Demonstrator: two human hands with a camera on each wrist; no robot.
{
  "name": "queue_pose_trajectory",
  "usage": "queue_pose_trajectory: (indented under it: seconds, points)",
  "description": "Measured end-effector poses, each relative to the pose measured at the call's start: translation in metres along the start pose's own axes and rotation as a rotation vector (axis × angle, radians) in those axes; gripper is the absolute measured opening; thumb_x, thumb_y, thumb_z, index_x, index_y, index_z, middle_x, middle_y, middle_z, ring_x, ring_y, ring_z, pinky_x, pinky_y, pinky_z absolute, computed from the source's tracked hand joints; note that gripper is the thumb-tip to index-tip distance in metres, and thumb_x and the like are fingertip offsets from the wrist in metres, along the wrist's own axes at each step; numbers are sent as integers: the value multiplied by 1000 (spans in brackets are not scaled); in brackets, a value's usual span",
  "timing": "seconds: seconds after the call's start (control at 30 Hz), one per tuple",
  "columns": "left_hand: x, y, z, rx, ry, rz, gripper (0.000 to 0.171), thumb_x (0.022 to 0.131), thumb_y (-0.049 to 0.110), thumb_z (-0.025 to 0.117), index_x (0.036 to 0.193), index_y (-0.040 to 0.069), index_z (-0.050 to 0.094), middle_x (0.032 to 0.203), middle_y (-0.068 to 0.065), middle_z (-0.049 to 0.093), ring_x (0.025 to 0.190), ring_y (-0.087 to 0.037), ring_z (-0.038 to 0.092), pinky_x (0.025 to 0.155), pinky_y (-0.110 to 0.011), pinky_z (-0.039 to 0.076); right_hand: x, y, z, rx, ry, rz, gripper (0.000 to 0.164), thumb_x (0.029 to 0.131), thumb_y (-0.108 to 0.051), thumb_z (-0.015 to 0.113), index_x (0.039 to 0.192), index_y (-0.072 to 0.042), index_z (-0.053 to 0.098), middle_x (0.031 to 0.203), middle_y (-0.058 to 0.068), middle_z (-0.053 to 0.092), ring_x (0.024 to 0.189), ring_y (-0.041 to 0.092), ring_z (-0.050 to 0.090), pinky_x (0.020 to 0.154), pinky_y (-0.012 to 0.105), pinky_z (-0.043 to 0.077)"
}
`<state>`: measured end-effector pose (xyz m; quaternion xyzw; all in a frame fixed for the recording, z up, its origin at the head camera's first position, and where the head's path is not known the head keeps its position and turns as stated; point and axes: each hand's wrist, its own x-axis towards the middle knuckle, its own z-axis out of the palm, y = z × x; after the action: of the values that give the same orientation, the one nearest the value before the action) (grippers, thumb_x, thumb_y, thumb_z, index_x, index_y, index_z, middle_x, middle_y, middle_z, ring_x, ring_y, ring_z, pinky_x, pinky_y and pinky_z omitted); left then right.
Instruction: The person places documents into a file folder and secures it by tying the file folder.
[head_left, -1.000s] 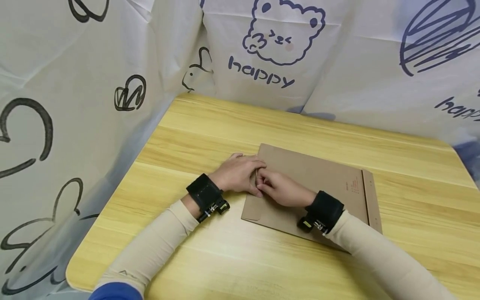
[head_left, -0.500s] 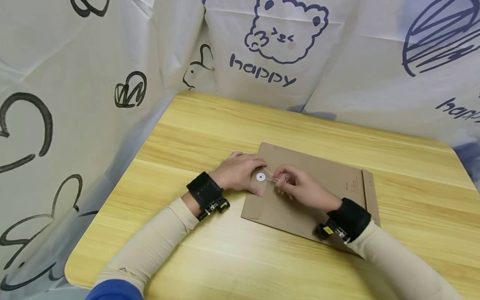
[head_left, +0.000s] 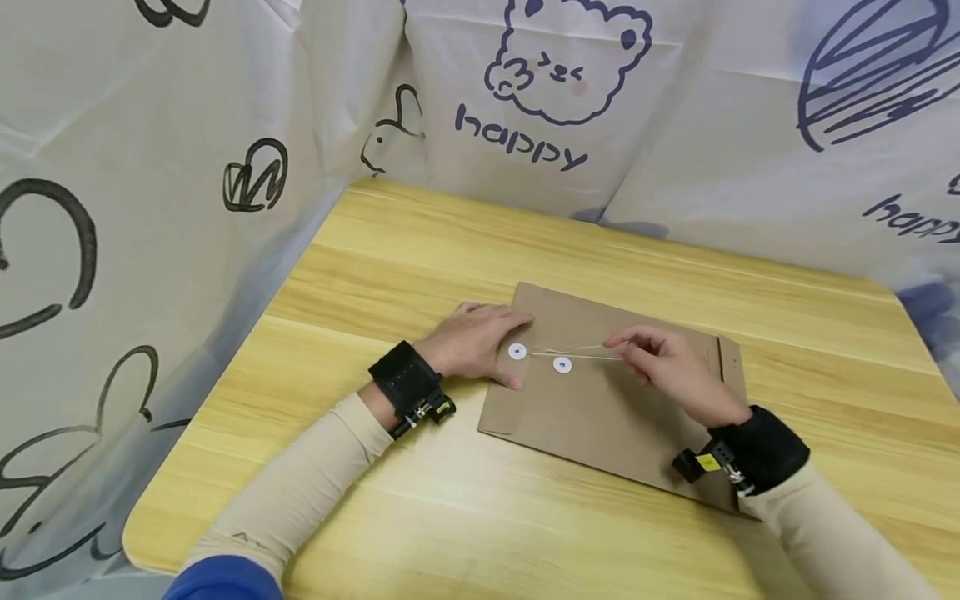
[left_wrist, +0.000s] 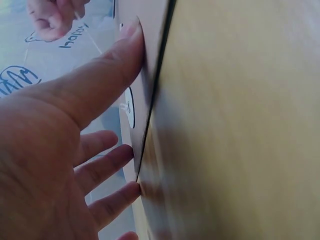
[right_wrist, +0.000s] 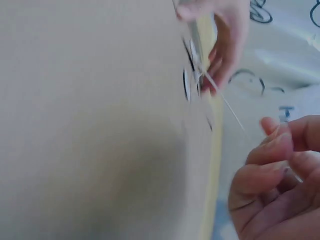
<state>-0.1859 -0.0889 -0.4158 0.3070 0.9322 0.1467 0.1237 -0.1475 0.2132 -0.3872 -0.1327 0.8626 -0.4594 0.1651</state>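
A brown kraft paper file envelope lies flat on the table, tilted to the right. Two white button discs show on it: one disc by the left edge, another disc a little to its right. From the left disc a thin white string runs taut to my right hand, which pinches it between thumb and fingertips above the envelope. My left hand rests at the envelope's left edge, thumb and fingers spread on either side of the left disc. The left wrist view shows its thumb pressing the paper.
The wood-grain table has rounded corners. White cloth with black and blue drawings hangs behind it and along the left. Red print seen on the envelope's right part is now behind my right hand.
My right hand has moved right, away from the left hand, drawing the string out and lifting off the envelope. Both discs have come into sight. The left hand has stayed put.
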Motion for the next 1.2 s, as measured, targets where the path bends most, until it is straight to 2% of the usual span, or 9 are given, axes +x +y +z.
queue_pose_trajectory:
  seconds: [0.1, 0.27, 0.4, 0.53, 0.7, 0.8, 0.9, 0.97, 1.2]
  points:
    - [-1, -1, -1, 16, 2, 17, 98, 75, 63, 79, 155, 19, 41, 160, -3, 42, 148, -24, 39, 122, -48, 26, -3, 4, -7, -165, -10, -7, 24, 103, -7, 52, 120, -2, 67, 74, 3, 48, 60, 11, 36, 57, 27, 32]
    - [-3, -2, -1, 41, -20, 36, 89, 79, 63, 76, 152, 20, 47, 158, -4, 44, 147, -25, 39, 121, -48, 27, -1, 12, -7, -377, -25, -49, 9, 95, -8, 68, 101, -7, 75, 73, 1, 63, 61, 3, 45, 57, 21, 38]
    - [-3, -1, 0, 54, -31, 33, 86, 81, 64, 74, 151, 21, 49, 156, -4, 44, 146, -25, 40, 121, -47, 27, 1, 15, -10, -371, -40, -63, 6, 94, -8, 70, 94, -8, 76, 91, 3, 74, 75, 4, 59, 67, 20, 48]
    - [-2, 3, 0, 53, -19, 42, 85, 80, 62, 76, 149, 19, 51, 158, -5, 43, 149, -25, 38, 123, -46, 25, 0, 16, -15, -359, -27, -87, 9, 96, -9, 68, 96, -10, 77, 91, 4, 70, 77, 9, 53, 68, 22, 43]
    - [0, 7, 0, -24, -40, 145, 75, 86, 47, 76, 149, 16, 51, 161, -3, 41, 153, -24, 32, 125, -43, 26, -3, 18, -16, -422, 31, -233, 10, 92, -9, 72, 87, -15, 77, 112, 10, 59, 104, 27, 49, 85, 32, 38]
    - [1, 9, -1, -75, -78, 205, 65, 90, 38, 74, 148, 21, 52, 158, 0, 46, 152, -23, 34, 124, -42, 28, -5, 20, -15, -401, 18, -310, 12, 93, -8, 71, 85, -16, 76, 119, 8, 64, 113, 28, 55, 91, 29, 42]
    - [1, 10, -1, -74, -109, 239, 56, 94, 33, 71, 147, 26, 54, 157, 1, 46, 153, -27, 30, 124, -47, 27, -6, 21, -14, -321, -42, -318, 11, 96, -8, 66, 91, -15, 74, 96, 2, 70, 89, 11, 61, 74, 21, 48]
    - [1, 11, -1, -63, -124, 250, 52, 96, 32, 69, 146, 29, 55, 159, 1, 44, 154, -31, 27, 123, -51, 26, -6, 23, -13, -276, -78, -301, 11, 99, -9, 64, 95, -13, 73, 83, -1, 66, 75, 6, 54, 66, 20, 45]
    - [0, 13, 1, -36, -144, 252, 46, 99, 32, 64, 144, 34, 55, 161, 3, 41, 154, -37, 22, 121, -55, 27, -6, 25, -7, -270, -104, -165, 14, 102, -16, 61, 90, -13, 69, 71, -5, 45, 64, 5, 39, 60, 23, 33]
